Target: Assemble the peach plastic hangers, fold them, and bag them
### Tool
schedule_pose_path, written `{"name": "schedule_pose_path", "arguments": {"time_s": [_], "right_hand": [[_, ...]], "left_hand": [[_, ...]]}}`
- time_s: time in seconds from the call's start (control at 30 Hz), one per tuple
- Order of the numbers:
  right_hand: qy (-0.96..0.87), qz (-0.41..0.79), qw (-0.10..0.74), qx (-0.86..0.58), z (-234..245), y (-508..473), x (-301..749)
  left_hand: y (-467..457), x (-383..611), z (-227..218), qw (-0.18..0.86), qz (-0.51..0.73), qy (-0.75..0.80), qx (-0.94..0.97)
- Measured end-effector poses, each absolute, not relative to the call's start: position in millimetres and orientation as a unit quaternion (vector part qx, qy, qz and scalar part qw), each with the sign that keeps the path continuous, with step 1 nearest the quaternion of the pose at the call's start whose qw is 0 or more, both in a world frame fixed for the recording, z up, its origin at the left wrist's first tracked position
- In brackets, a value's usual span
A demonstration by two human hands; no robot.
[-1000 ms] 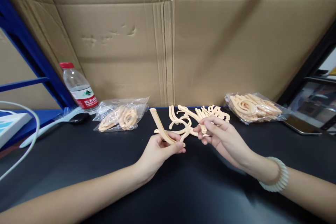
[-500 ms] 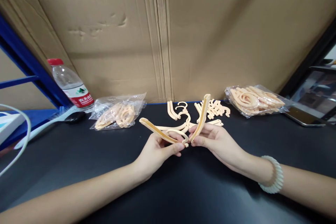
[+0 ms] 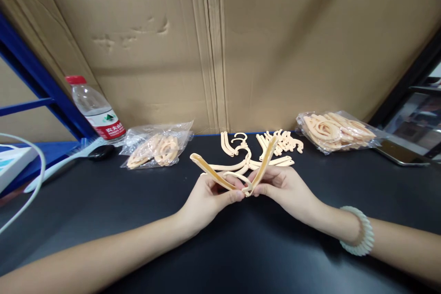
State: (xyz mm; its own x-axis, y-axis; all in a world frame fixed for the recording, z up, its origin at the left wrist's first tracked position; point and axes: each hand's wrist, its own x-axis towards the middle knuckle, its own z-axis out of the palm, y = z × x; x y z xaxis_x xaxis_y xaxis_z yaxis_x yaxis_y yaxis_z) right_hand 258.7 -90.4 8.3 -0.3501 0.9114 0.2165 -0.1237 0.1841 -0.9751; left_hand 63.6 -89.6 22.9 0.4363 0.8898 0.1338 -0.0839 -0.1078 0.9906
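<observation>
My left hand (image 3: 210,195) pinches a cream plastic hanger arm (image 3: 212,171) near its inner end, together with a curved hanger hook (image 3: 237,175). In my right hand (image 3: 279,186) is a second hanger arm (image 3: 266,161), pinched at its lower end and slanting up to the right. The inner ends of both arms meet at the hook's base, forming a V; whether they are joined I cannot tell. Just behind my hands an assembled-looking hanger (image 3: 227,166) lies on the black table (image 3: 220,248).
Loose hanger arms (image 3: 227,144) and a pile of hooks (image 3: 287,141) lie at the back. Plastic bags of hanger parts sit left (image 3: 156,149) and right (image 3: 337,131). A water bottle (image 3: 99,110) stands at left; a phone (image 3: 401,154) lies at right. Cardboard (image 3: 138,55) walls the back.
My right hand has brought its hanger arm down and left, so its lower end now touches the hook's base. My left hand has shifted slightly right with its pieces.
</observation>
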Motion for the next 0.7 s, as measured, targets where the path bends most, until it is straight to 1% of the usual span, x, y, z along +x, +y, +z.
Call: {"name": "schedule_pose_path", "arguments": {"time_s": [0.27,0.5,0.7], "right_hand": [[-0.615,0.508,0.505,-0.330,12,-97,251],[-0.599,0.510,0.533,-0.311,13,-100,249],[-0.596,0.514,0.523,-0.328,11,-97,249]], "left_hand": [[-92,63,19,0.574,0.443,0.337,0.601],[-93,65,19,0.562,0.455,0.372,0.582],[-95,68,18,0.549,0.463,0.391,0.576]]}}
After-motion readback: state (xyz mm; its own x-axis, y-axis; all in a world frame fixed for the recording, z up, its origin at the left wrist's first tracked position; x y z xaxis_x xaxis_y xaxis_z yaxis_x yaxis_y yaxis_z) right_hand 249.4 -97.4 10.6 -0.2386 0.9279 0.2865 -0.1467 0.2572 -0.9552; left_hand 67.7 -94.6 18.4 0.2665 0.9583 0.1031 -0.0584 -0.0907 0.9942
